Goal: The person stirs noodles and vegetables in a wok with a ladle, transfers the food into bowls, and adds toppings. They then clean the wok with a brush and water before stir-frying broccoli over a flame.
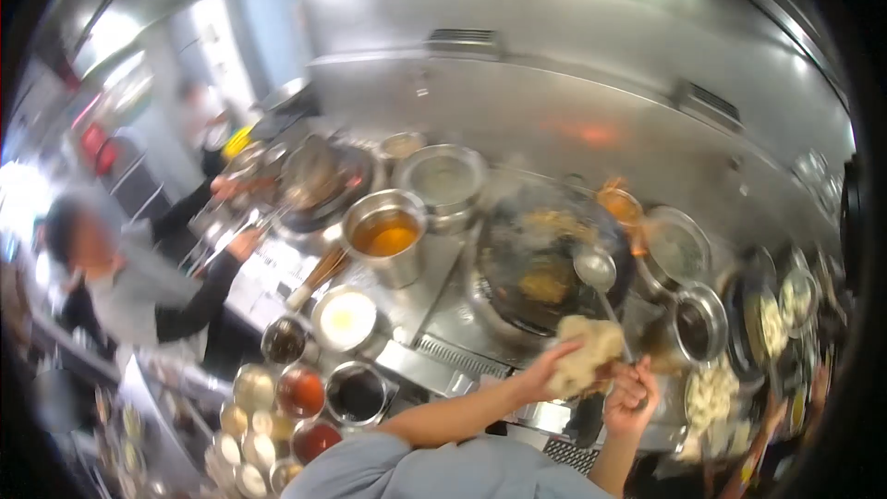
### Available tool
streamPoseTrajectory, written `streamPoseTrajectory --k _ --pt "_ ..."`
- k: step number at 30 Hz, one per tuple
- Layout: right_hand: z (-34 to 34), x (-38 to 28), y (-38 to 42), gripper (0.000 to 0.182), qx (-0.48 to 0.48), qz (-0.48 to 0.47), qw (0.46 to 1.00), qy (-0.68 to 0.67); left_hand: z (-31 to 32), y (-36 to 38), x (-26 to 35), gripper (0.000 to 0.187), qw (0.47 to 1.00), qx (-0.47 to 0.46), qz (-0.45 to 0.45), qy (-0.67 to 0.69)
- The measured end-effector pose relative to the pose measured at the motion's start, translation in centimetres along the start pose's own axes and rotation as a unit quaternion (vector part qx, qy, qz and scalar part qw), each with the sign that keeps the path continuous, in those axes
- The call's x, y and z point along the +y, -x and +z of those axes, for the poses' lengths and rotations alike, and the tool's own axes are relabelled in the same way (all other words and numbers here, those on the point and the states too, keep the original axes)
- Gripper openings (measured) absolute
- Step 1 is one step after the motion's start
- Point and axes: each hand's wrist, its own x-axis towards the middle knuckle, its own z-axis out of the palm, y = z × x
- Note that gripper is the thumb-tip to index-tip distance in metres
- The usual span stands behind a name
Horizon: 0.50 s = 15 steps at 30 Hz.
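Note:
A bunched beige cloth point(589, 351) is gripped in my left hand point(552, 371), right at the near rim of the dark wok point(504, 254). The fingers of my right hand point(632, 395) are closed around the handle of a metal ladle point(594, 270). Its bowl hangs over the right side of the wok. Brownish food point(543, 286) lies in the bottom of the wok, and steam hazes the far side.
Left of the wok stand a tall pot of orange liquid point(386, 238) and a white bowl point(344, 319). Seasoning containers point(301, 394) crowd the lower left. At right are metal pots point(695, 325) and pale food pieces point(711, 395). Another person point(139, 286) works at a second wok point(319, 176).

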Motion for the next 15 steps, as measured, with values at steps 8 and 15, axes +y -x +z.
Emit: streamPoseTrajectory --k 8,15 --pt "0.1 1.4 -3.5 0.033 -0.041 0.127 0.712 0.69 0.2 6.1 1.8 0.047 0.989 0.05 0.09 0.109" --pt "-10.4 3.2 -32.0 0.042 -0.146 -0.057 -0.011 0.988 -0.7 9.6 2.5 0.05 0.978 0.012 0.191 0.088"
